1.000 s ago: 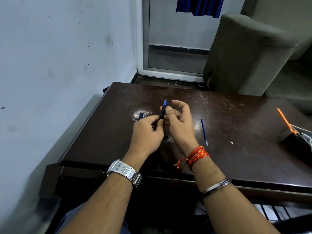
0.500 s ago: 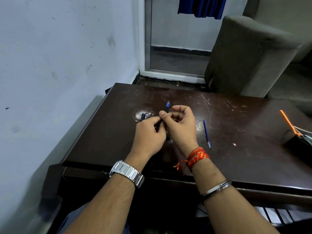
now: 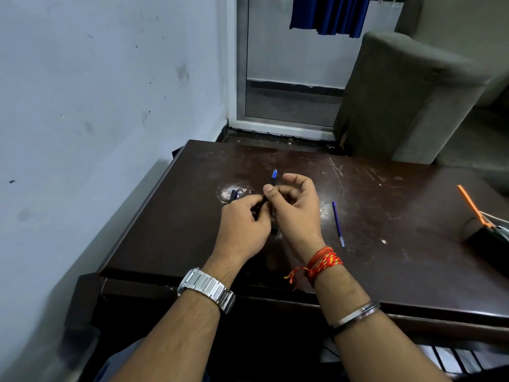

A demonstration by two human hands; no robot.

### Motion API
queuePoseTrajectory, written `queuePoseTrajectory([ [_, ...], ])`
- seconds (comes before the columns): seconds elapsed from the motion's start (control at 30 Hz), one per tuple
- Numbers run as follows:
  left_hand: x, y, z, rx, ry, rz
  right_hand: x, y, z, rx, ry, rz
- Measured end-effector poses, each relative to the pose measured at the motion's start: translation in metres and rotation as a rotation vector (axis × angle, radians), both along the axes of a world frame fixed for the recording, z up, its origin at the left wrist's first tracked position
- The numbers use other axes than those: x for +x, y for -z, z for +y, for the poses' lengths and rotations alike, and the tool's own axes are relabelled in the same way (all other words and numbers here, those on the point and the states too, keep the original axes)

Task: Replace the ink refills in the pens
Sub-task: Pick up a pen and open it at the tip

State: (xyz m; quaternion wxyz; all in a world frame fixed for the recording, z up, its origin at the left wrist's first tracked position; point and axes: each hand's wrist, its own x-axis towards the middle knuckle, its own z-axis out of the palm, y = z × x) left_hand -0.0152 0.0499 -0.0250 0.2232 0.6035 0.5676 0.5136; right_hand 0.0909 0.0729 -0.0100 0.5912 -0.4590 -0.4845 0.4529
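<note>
Pen (image 3: pixel 272 180) pinched btwn both hands' fingers, left hand (image 3: pixel 242 224) & right hand (image 3: pixel 297 213), above table (image 3: pixel 385 257).

Dim cool light on my feed, glare patch on table (image 3: pixel 234 190) just beyond the grip, edges bowed, corners soft

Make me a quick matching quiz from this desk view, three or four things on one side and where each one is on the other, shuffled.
Things:
1. pen
2. loose refill
3. orange tool
4. watch

Places:
A. on the left wrist
B. lying on the table right of the hands
D. held between both hands
C. at the table's far right edge

Pairs: 1-D, 2-B, 3-C, 4-A
</note>
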Motion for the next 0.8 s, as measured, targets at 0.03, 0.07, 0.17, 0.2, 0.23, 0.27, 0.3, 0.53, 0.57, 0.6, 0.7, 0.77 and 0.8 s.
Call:
queuePoseTrajectory([
  [0.03, -0.0004, 0.0005, 0.0006, -0.002, 0.002, -0.007, 0.0006, 0.0007, 0.0003, -0.003, -0.018, 0.021],
  [0.07, -0.0006, 0.0007, 0.0013, -0.005, 0.004, -0.012, 0.0010, 0.0015, 0.0006, -0.004, -0.035, 0.030],
  [0.17, -0.0011, 0.0006, 0.0016, 0.004, 0.004, -0.030, -0.0006, 0.0040, 0.0021, -0.005, -0.102, 0.068],
  [0.2, -0.0017, 0.0003, 0.0012, 0.001, 0.003, -0.031, -0.0015, 0.0041, 0.0024, -0.017, -0.119, 0.096],
  [0.23, -0.0024, 0.0004, 0.0006, -0.005, 0.002, -0.022, -0.0019, 0.0041, 0.0028, -0.031, -0.126, 0.114],
  [0.27, -0.0032, 0.0007, 0.0001, -0.008, -0.007, -0.003, -0.0023, 0.0032, 0.0020, -0.043, -0.118, 0.104],
  [0.3, -0.0040, 0.0010, -0.0003, -0.006, -0.030, 0.019, -0.0027, 0.0031, 0.0013, -0.048, -0.096, 0.058],
  [0.53, -0.0018, -0.0010, -0.0003, -0.008, -0.005, -0.006, -0.0029, 0.0006, -0.0005, -0.011, 0.032, -0.007],
  [0.57, -0.0016, -0.0009, -0.0003, -0.010, 0.004, -0.012, -0.0024, 0.0002, -0.0005, -0.009, 0.029, 0.009],
  [0.6, -0.0015, -0.0009, -0.0002, -0.011, 0.012, -0.011, -0.0017, 0.0004, -0.0007, -0.009, 0.026, 0.023],
  [0.7, -0.0021, -0.0009, 0.0002, -0.008, 0.018, -0.013, -0.0012, 0.0012, -0.0013, -0.012, 0.019, 0.034],
  [0.77, -0.0030, 0.0000, 0.0007, -0.032, 0.031, -0.021, -0.0010, 0.0007, 0.0000, -0.014, 0.024, 0.051],
  [0.8, -0.0030, 0.0000, 0.0000, -0.050, 0.050, -0.021, -0.0001, -0.0003, 0.0010, -0.013, 0.031, 0.069],
])
